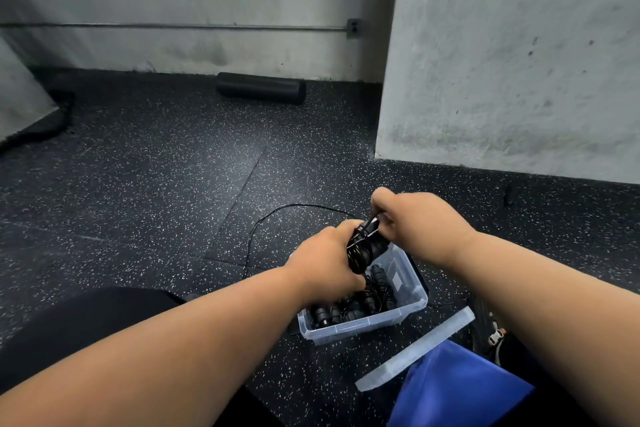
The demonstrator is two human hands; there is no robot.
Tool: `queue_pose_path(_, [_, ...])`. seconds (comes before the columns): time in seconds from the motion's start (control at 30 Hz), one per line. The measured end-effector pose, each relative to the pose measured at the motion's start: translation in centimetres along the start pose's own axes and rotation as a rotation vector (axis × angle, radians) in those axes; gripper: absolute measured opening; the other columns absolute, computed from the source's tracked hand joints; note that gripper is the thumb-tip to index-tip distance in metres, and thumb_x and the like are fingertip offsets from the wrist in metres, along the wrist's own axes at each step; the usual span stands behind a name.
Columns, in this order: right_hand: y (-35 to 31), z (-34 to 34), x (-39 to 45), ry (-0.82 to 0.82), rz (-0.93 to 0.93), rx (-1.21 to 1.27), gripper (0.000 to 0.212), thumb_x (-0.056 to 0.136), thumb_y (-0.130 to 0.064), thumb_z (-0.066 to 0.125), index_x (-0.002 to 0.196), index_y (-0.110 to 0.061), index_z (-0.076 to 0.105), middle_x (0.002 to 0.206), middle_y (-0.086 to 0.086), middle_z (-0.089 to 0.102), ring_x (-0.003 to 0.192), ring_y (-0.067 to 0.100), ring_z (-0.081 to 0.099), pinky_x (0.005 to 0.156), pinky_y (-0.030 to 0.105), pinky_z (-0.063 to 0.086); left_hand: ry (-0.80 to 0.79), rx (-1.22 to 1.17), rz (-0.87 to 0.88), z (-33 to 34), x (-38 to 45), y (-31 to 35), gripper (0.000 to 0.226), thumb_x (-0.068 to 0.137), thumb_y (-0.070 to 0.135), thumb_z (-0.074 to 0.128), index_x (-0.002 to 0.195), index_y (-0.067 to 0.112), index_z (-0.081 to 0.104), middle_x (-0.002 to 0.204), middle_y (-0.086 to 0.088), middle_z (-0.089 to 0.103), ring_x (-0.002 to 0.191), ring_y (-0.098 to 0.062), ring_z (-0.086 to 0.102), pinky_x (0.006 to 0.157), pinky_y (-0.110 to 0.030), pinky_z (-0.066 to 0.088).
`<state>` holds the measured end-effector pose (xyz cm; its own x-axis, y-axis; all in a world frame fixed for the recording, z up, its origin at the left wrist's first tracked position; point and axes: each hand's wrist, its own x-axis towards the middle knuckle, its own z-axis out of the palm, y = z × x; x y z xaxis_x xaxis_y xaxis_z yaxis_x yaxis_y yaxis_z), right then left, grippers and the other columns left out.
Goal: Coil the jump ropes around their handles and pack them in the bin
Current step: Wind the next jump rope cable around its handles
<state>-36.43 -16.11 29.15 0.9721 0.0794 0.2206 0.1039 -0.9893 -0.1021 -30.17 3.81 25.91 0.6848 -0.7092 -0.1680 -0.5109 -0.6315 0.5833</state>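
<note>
Gripping the handles (pixel 363 250) in left hand (pixel 325 263), axis tilting up-right; right hand (pixel 415 218) pinching the rope (pixel 277 210) at their upper end, winding above the bin (pixel 412 302).

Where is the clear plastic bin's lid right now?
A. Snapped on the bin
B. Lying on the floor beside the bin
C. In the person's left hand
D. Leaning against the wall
B: the lid lies flat on the floor beside the open bin.
</note>
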Motion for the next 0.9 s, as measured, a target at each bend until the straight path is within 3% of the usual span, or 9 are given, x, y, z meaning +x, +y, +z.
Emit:
queue_pose_path(0.1, [-0.1,0.0,-0.1,0.082,-0.117,-0.085,0.031,0.087,-0.021,0.050,0.086,-0.031,0.021,0.061,-0.010,0.037,0.048,0.025,0.041,0.044,0.033,0.033,-0.052,0.171,-0.044,0.4,0.1,0.0,0.073,0.071,0.035,0.080,0.136,0.042,0.046,0.104,0.008,0.066,0.094,-0.023,0.069,0.084,-0.039,0.060])
queue_pose_path(0.23, [-0.7,1.1,-0.5,0.131,-0.304,-0.190,0.021,0.078,-0.015,0.061,0.085,-0.020,0.043,0.062,0.000,0.051,0.046,0.027,0.049,0.041,0.027,0.025,-0.093,0.366,-0.065,0.7,0.5,-0.3,0.053,0.077,0.040,0.076,0.121,0.030,0.047,0.096,0.006,0.056,0.092,-0.025,0.062,0.074,-0.034,0.048])
queue_pose_path(0.33, [-0.8,1.4,-0.3,0.122,-0.273,-0.159,0.018,0.080,-0.015,0.063,0.083,-0.019,0.045,0.062,-0.001,0.050,0.048,0.026,0.048,0.042,0.028,0.026,-0.071,0.392,-0.076,1.0,0.9,-0.8,0.053,0.079,0.043,0.075,0.121,0.026,0.048,0.099,0.004,0.056,0.093,-0.025,0.061,0.075,-0.034,0.048])
queue_pose_path(0.43, [-1.0,2.0,-0.1,0.075,-0.055,0.003,0.024,0.089,-0.016,0.059,0.086,-0.025,0.037,0.064,-0.009,0.044,0.055,0.025,0.046,0.049,0.033,0.030,-0.145,0.153,-0.148,1.8,0.9,-1.3,0.064,0.075,0.041,0.079,0.129,0.030,0.048,0.104,0.007,0.065,0.094,-0.022,0.065,0.084,-0.036,0.057])
queue_pose_path(0.5, [-1.1,2.8,-0.4,0.016,0.123,0.205,0.019,0.094,-0.022,0.058,0.093,-0.031,0.042,0.069,-0.009,0.054,0.062,0.020,0.053,0.055,0.035,0.038,-0.205,0.032,-0.182,2.1,0.8,-1.5,0.078,0.075,0.038,0.082,0.143,0.034,0.043,0.108,0.009,0.070,0.097,-0.019,0.068,0.088,-0.035,0.059])
queue_pose_path(0.57, [-1.4,3.5,-0.7,0.022,0.285,0.421,0.018,0.094,-0.028,0.063,0.103,-0.035,0.049,0.089,-0.013,0.063,0.075,0.011,0.061,0.066,0.033,0.047,-0.190,0.017,-0.184,1.9,0.9,-1.7,0.089,0.074,0.038,0.083,0.150,0.037,0.037,0.108,0.012,0.069,0.097,-0.016,0.068,0.086,-0.032,0.057])
queue_pose_path(0.67, [-1.5,4.2,-0.6,0.026,0.529,0.673,0.028,0.093,-0.038,0.066,0.118,-0.035,0.053,0.113,-0.017,0.057,0.090,0.005,0.065,0.080,0.028,0.051,-0.118,-0.032,-0.207,0.9,1.3,-2.1,0.092,0.070,0.038,0.086,0.149,0.038,0.038,0.107,0.014,0.068,0.098,-0.014,0.068,0.091,-0.034,0.058])
queue_pose_path(0.77, [-1.4,4.7,-0.2,-0.071,0.711,0.836,0.023,0.096,-0.042,0.065,0.112,-0.025,0.061,0.104,-0.001,0.067,0.079,0.012,0.065,0.064,0.018,0.049,-0.052,-0.103,-0.222,0.3,1.6,-2.3,0.093,0.068,0.037,0.088,0.147,0.037,0.039,0.107,0.012,0.068,0.096,-0.013,0.069,0.092,-0.037,0.059])
queue_pose_path(0.9, [-2.1,5.7,-0.3,-0.188,0.808,1.291,0.027,0.101,-0.038,0.062,0.102,-0.013,0.070,0.092,0.008,0.075,0.072,0.019,0.068,0.060,0.031,0.053,-0.042,-0.171,-0.222,0.5,1.8,-2.3,0.101,0.069,0.041,0.088,0.152,0.037,0.030,0.116,0.011,0.065,0.101,-0.013,0.068,0.094,-0.035,0.058])
